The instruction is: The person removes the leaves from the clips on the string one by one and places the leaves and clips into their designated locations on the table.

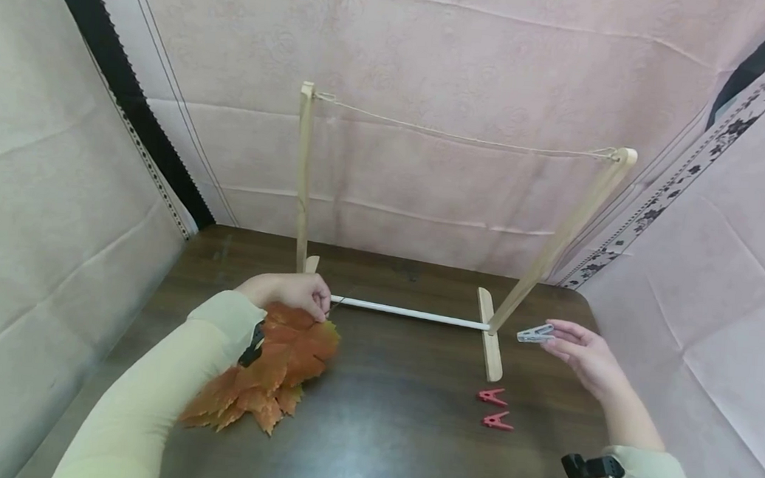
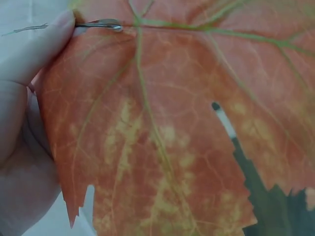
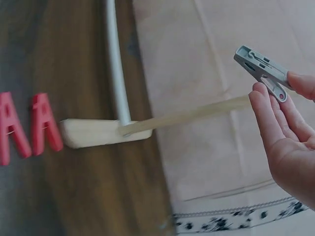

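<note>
My left hand [image 1: 295,294] pinches the thin stem of an orange artificial maple leaf [image 1: 295,348], which hangs below the fingers at the left of the head view. Up close in the left wrist view, the thumb presses on the dark stem [image 2: 101,23], and green veins spread over the leaf. More leaves overlap behind it, partly covered by the sleeve. On the right, my right hand [image 1: 587,357] holds a grey clothespin [image 1: 534,333] between thumb and fingers, its closed tip facing left. Two red clothespins [image 1: 493,396] lie on the table left of and below that hand.
A wooden rack stands at the back, its left post [image 1: 303,174] and right post [image 1: 562,237] joined by a string [image 1: 443,133] on top and a white rod [image 1: 410,313] below. Its right foot [image 1: 493,354] lies near the red clothespins. Pale curtains [image 1: 448,58] enclose the brown table [image 1: 369,431].
</note>
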{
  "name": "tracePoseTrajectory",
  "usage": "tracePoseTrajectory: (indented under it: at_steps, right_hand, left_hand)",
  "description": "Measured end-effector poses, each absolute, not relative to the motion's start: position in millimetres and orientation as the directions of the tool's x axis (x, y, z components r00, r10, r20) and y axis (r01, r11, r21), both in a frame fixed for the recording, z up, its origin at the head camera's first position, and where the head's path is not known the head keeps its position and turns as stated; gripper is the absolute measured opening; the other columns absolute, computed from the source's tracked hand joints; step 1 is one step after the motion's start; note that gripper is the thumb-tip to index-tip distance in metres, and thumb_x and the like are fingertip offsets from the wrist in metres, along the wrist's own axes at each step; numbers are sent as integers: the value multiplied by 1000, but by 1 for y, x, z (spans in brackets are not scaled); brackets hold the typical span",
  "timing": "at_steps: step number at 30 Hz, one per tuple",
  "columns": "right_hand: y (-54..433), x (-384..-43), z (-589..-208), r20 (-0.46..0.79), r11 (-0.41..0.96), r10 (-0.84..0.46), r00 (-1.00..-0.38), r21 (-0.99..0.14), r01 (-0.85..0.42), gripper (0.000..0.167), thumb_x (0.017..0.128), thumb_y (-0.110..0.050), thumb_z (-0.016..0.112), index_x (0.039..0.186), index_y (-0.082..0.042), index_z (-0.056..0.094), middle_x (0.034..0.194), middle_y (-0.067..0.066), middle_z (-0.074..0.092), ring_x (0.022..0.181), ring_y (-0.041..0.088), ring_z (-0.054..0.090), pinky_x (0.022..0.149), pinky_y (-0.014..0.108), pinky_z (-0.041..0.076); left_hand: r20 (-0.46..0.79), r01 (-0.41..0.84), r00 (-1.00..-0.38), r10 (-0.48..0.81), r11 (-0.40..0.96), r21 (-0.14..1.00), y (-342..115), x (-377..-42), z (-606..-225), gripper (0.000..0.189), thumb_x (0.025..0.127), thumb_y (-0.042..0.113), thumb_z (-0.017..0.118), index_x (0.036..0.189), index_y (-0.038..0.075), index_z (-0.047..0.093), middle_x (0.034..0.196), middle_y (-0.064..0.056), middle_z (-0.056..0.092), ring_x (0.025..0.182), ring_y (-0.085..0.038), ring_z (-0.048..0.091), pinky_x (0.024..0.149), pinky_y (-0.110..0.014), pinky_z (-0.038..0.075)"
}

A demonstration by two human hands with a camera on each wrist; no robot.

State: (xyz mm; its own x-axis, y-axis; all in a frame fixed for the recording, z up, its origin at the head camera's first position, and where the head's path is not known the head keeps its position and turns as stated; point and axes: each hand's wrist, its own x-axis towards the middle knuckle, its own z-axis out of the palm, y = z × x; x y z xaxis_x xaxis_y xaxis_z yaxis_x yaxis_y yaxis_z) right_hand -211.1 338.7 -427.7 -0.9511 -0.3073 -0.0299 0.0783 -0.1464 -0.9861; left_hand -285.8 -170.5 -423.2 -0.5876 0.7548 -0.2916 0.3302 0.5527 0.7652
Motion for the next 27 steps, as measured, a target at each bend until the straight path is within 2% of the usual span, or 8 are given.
tracePoseTrajectory:
  at_steps: [6,11,14,17,21,27]
  right_hand:
    - [349,-204,-450,-101,-145,-263,-959,-979,143,34,91,11,46,100,-16,63,96,-3,67,90,9,66,80,19,51]
    - [353,-203,-459,-129,-156,-245,-961,-973,170,31,90,9,47,100,-16,63,95,-3,67,88,9,66,80,20,52]
    - [354,-203,-463,-154,-149,-238,-959,-970,193,32,91,9,47,99,-17,63,94,-4,66,87,9,66,80,19,51]
    - [357,-203,-468,-172,-151,-235,-957,-966,211,33,91,10,46,98,-18,64,93,-4,66,86,9,67,80,19,51]
    - [361,-201,-478,-173,-154,-229,-958,-965,211,34,91,10,44,97,-18,63,92,-4,66,85,8,66,79,18,51]
    - [370,-199,-500,-252,-29,-173,-952,-965,261,28,91,6,47,101,-19,57,91,-9,64,85,5,65,78,15,50]
  left_hand:
    - [-385,291,-584,714,627,723,-204,-286,-441,10,83,1,64,79,-7,61,68,3,58,61,-4,47,60,-20,43]
    - [-523,192,-591,615,736,649,-229,-283,-451,11,83,2,63,78,-7,59,64,6,51,57,-4,44,55,-19,38]
    - [-578,121,-604,549,780,614,-238,-280,-458,10,84,2,62,77,-5,60,63,6,51,55,-5,45,53,-19,39]
    - [-580,92,-636,509,796,599,-241,-278,-465,11,83,2,62,74,-2,59,62,5,52,56,-7,46,54,-20,40]
    - [-522,116,-707,476,807,579,-242,-275,-475,14,81,1,64,69,0,57,59,5,48,57,-9,45,54,-22,38]
    - [-479,113,-786,390,853,510,-243,-271,-489,18,78,1,64,64,7,56,60,3,49,57,-12,45,54,-24,38]
